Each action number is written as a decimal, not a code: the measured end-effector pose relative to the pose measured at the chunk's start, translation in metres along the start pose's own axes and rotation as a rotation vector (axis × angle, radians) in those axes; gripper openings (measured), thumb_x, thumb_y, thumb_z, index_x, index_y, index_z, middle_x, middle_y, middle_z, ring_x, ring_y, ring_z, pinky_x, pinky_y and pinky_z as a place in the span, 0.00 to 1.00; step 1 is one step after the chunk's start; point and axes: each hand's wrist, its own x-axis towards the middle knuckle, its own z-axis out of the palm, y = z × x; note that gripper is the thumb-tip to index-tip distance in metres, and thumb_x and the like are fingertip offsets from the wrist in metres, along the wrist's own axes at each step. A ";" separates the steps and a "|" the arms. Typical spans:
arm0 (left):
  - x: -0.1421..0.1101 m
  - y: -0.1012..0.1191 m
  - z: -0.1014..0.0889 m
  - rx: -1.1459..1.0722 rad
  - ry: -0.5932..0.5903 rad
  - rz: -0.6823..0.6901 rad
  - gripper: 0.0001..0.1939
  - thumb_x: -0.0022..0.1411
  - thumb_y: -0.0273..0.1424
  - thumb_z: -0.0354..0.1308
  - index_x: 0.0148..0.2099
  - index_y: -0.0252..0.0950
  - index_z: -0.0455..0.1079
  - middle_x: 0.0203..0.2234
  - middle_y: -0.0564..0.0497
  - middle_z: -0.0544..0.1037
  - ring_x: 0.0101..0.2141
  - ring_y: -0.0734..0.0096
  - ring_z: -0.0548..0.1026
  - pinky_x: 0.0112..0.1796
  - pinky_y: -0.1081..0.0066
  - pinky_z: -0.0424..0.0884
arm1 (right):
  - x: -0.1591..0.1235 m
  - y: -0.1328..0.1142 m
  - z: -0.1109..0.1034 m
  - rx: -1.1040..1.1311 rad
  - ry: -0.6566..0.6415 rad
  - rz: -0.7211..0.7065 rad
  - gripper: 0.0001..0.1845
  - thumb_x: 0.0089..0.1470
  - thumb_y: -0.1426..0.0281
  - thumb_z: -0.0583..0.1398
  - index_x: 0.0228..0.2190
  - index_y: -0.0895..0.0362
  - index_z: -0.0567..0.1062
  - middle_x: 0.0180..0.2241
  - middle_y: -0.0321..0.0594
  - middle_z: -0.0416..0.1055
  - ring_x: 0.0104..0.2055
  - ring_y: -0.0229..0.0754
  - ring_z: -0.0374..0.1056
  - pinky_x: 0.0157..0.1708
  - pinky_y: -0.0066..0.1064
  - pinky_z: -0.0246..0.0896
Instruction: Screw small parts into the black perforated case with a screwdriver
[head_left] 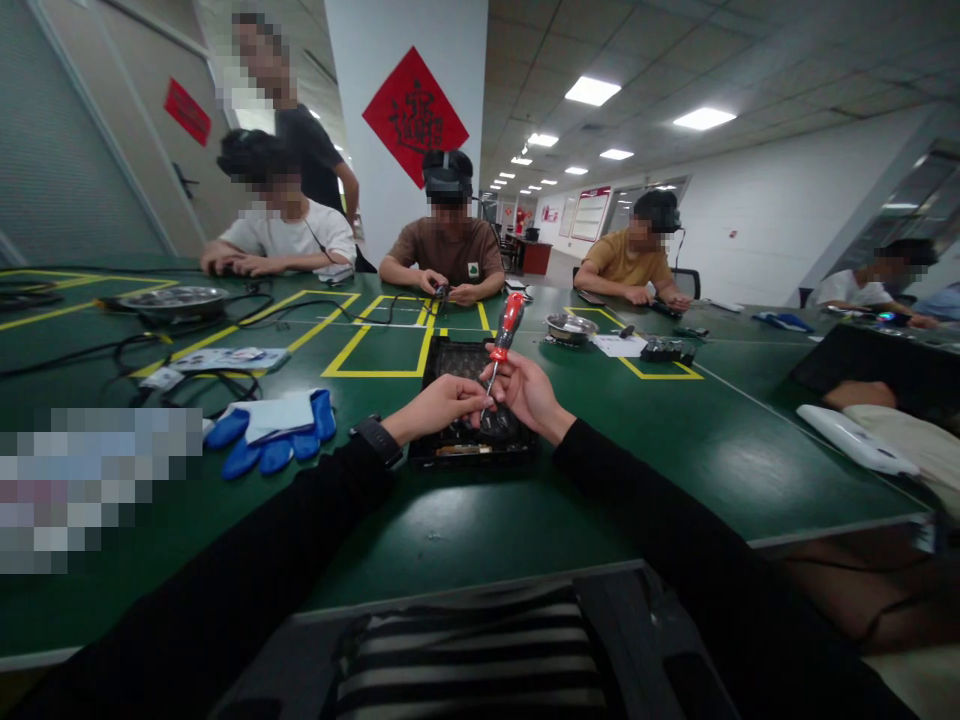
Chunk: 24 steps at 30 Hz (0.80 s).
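My right hand (525,388) is closed round a red-handled screwdriver (507,328), whose handle points up and away and whose shaft runs down toward a black device (457,365) lying on the green table (420,520). My left hand (442,402) is pinched at the lower end of the shaft, just over the device's near part. Both sleeves are black, and a dark watch (377,438) sits on my left wrist.
Blue-and-white work gloves (274,430) lie to the left of the device. Black cables (120,350), papers and a metal dish (174,298) are at far left; another metal bowl (570,327) is beyond. Several people sit along the table's far side.
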 end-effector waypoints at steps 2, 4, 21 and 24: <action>0.000 0.001 0.000 0.003 -0.006 -0.003 0.17 0.57 0.41 0.54 0.30 0.31 0.71 0.19 0.51 0.75 0.20 0.79 0.67 0.24 0.77 0.59 | 0.000 -0.001 0.000 -0.002 0.010 0.013 0.17 0.56 0.64 0.50 0.45 0.57 0.66 0.28 0.36 0.71 0.17 0.32 0.59 0.16 0.26 0.60; -0.001 0.001 0.000 0.009 -0.012 -0.007 0.17 0.58 0.40 0.53 0.31 0.31 0.72 0.20 0.51 0.75 0.21 0.78 0.68 0.25 0.77 0.59 | -0.001 -0.001 0.001 -0.009 0.020 0.017 0.17 0.56 0.65 0.50 0.45 0.58 0.67 0.29 0.36 0.71 0.17 0.31 0.59 0.16 0.26 0.60; -0.001 0.000 0.000 0.002 -0.019 -0.012 0.17 0.58 0.41 0.54 0.33 0.30 0.71 0.20 0.51 0.74 0.22 0.77 0.68 0.25 0.76 0.60 | 0.000 0.000 -0.002 0.036 -0.020 0.016 0.16 0.57 0.62 0.50 0.42 0.58 0.67 0.27 0.36 0.71 0.17 0.31 0.59 0.16 0.25 0.60; -0.001 0.000 0.000 -0.005 -0.031 -0.015 0.17 0.58 0.41 0.53 0.35 0.30 0.72 0.20 0.51 0.75 0.22 0.77 0.69 0.25 0.76 0.61 | 0.001 0.000 -0.003 0.043 -0.014 0.036 0.17 0.57 0.64 0.49 0.43 0.59 0.69 0.29 0.38 0.72 0.18 0.32 0.60 0.17 0.26 0.61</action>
